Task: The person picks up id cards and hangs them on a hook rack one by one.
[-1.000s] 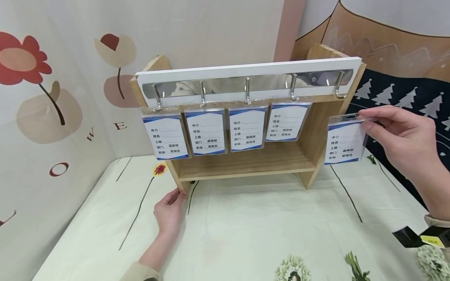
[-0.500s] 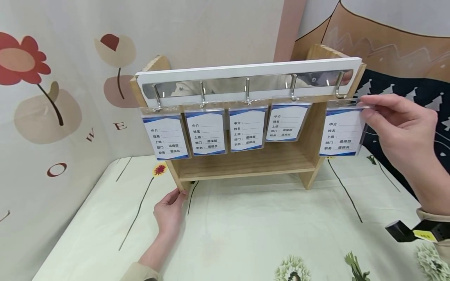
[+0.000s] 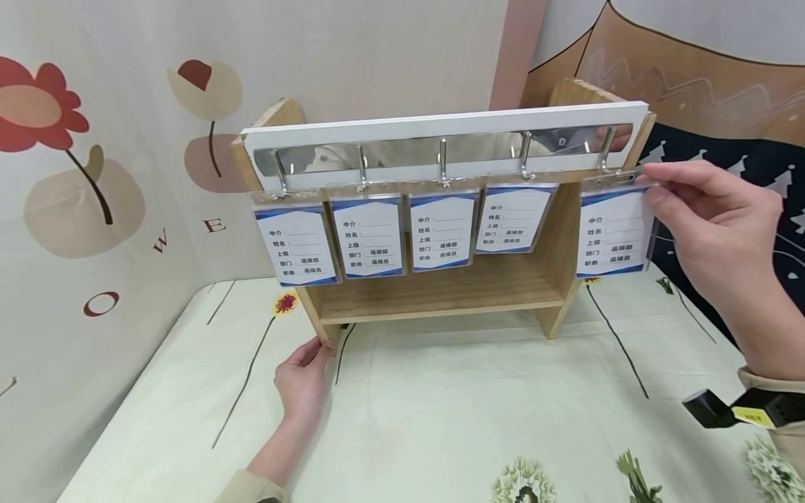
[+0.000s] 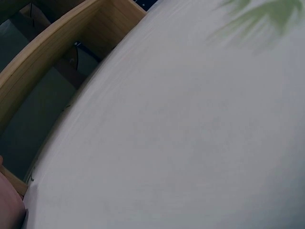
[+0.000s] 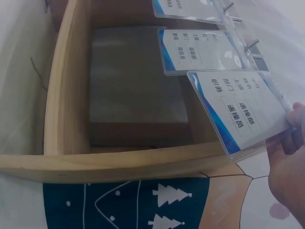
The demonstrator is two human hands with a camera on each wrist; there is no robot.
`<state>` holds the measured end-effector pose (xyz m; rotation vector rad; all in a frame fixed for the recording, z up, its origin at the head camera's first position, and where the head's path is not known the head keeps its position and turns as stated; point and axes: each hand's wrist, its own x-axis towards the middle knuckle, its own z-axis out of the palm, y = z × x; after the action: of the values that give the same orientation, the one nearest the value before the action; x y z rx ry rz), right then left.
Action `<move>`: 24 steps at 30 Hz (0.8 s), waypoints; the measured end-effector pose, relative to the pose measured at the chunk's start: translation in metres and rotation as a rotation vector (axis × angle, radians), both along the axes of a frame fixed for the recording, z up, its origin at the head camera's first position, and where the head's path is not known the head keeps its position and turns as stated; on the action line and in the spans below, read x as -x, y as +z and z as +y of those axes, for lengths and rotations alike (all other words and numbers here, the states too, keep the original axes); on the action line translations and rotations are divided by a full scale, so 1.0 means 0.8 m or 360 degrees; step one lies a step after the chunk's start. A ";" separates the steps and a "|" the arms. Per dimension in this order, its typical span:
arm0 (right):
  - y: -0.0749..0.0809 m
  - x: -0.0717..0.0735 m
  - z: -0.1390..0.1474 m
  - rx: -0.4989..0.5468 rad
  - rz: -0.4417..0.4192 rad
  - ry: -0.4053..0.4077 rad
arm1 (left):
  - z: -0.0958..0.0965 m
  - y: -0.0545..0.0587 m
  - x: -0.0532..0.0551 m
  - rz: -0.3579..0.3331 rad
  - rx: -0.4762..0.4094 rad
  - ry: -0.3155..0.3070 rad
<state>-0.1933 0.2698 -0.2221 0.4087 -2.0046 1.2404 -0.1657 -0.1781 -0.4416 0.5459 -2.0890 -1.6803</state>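
My right hand [image 3: 723,244] pinches the top right corner of a clear-sleeved badge card [image 3: 615,234] between thumb and fingers. The badge's slotted top edge sits right at the lower end of the rightmost metal hook [image 3: 607,150]. In the right wrist view the same badge [image 5: 243,107] is tilted, with the right hand [image 5: 290,167] at its top corner. My left hand [image 3: 303,381] grips the foot of the wooden rack's left side panel [image 3: 312,314]. Only a sliver of the left hand [image 4: 9,202] shows in the left wrist view.
Several like badges, such as the leftmost one [image 3: 297,244], hang from the other hooks on the white hook rail [image 3: 440,126]. Below them runs the rack's wooden shelf [image 3: 440,290]. A pale patterned cloth [image 3: 428,412] covers the table, and printed curtains [image 3: 402,56] stand behind.
My right hand has raised the badge from below the rail to the rightmost hook, then shifted it slightly right. The left hand stays at the rack's foot.
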 end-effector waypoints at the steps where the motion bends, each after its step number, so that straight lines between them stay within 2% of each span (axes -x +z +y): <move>1: 0.000 0.000 -0.001 0.0000 0.0002 0.0000 | 0.000 0.000 0.000 0.0000 0.0000 -0.0001; 10: 0.001 0.001 -0.006 0.0022 0.0037 0.0006 | 0.001 0.003 -0.001 -0.0007 0.0006 -0.0011; 18: 0.000 0.002 -0.012 0.0030 0.0029 -0.0081 | 0.001 0.001 0.000 0.0005 -0.0009 -0.0008; 24: 0.000 0.002 -0.015 0.0052 0.0009 -0.0092 | 0.000 0.001 0.000 -0.0020 -0.0006 -0.0007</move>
<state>-0.1950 0.2581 -0.2220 0.3356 -1.9750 1.2337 -0.1653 -0.1780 -0.4411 0.5547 -2.0977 -1.6880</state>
